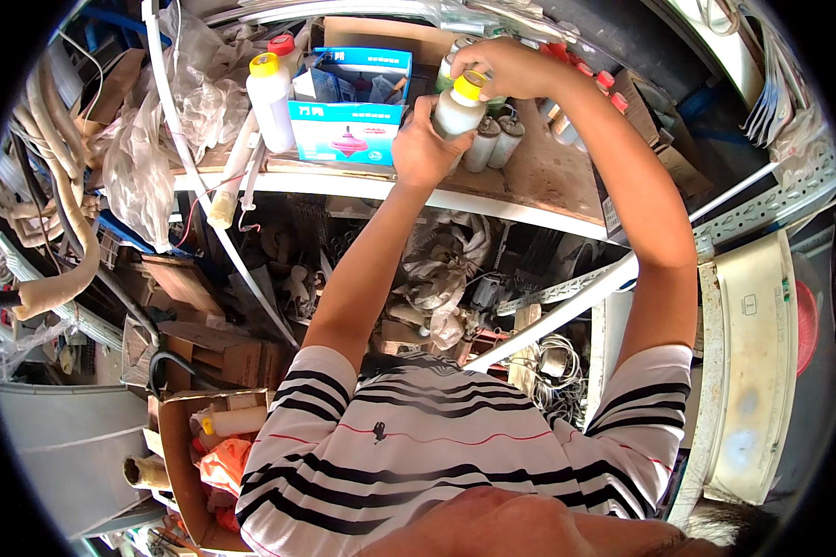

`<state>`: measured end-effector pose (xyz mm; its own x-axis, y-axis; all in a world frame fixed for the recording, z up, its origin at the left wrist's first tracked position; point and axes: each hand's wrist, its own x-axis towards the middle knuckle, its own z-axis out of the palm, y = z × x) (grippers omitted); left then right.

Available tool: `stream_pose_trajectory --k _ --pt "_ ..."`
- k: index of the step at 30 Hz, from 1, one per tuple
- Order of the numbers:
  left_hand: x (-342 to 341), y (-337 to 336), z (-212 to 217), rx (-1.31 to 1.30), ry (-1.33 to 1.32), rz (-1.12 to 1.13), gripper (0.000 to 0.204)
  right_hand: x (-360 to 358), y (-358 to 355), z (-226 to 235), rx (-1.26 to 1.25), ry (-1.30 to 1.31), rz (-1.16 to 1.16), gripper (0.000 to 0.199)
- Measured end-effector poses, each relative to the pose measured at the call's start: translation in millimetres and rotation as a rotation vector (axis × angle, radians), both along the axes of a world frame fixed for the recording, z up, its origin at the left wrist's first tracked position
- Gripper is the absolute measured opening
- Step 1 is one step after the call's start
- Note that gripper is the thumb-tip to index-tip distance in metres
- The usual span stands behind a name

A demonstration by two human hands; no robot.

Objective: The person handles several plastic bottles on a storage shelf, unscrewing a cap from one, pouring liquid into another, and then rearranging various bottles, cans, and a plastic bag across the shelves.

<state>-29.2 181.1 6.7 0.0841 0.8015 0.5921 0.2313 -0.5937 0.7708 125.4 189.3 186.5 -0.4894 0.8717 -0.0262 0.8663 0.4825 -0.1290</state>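
Note:
A white plastic bottle (459,117) with a yellow cap (470,84) is held slightly tilted over the front of a shelf. My left hand (424,148) wraps round its body from the left, fingers closed. At the top, my right hand (503,69) bends its fingers round the cap; part of the grip is hidden behind the hand. Several grey-white cans (505,141) stand just right of the bottle. To the left is an open blue box (344,133) with small packets in it, and beside that another white bottle (270,100) with a yellow cap.
The wooden shelf (557,186) has a white front edge. Red-capped bottles (606,80) stand at its right rear. Clear plastic bags (144,158) and a slanting white pole (181,139) crowd the left. Below lie a cardboard box (178,464) and coiled wire (559,362).

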Motion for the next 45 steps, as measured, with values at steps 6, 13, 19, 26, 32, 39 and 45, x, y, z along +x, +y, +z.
stream_pose_trajectory --k 6,13,19,26,32,39,45 --pt "0.0 -0.3 0.1 0.032 -0.019 0.011 0.067 -11.8 -2.1 6.8 -0.028 -0.028 -0.061 0.050" --pt "-0.9 -1.0 0.2 -0.001 0.012 0.013 0.067 -16.4 0.6 11.0 0.039 -0.135 -0.121 0.049" --pt "-1.3 -0.8 0.5 0.000 0.021 0.012 0.068 -29.7 -0.6 18.6 0.002 -0.245 -0.215 0.048" --pt "-2.0 -1.4 2.4 -0.006 0.012 0.003 0.070 -21.8 3.2 10.1 0.008 -0.155 -0.324 0.053" --pt "-1.8 -0.3 0.2 -0.010 0.005 -0.013 0.070 -4.6 4.3 8.4 -0.030 -0.066 0.016 0.057" --pt "1.1 1.9 -1.3 0.020 -0.003 0.006 0.069 -35.1 -6.1 13.3 0.123 -0.415 -0.480 0.043" --pt "0.8 0.7 -0.3 0.017 -0.005 0.013 0.069 -21.6 4.5 24.5 -0.105 -0.322 -0.418 0.056"
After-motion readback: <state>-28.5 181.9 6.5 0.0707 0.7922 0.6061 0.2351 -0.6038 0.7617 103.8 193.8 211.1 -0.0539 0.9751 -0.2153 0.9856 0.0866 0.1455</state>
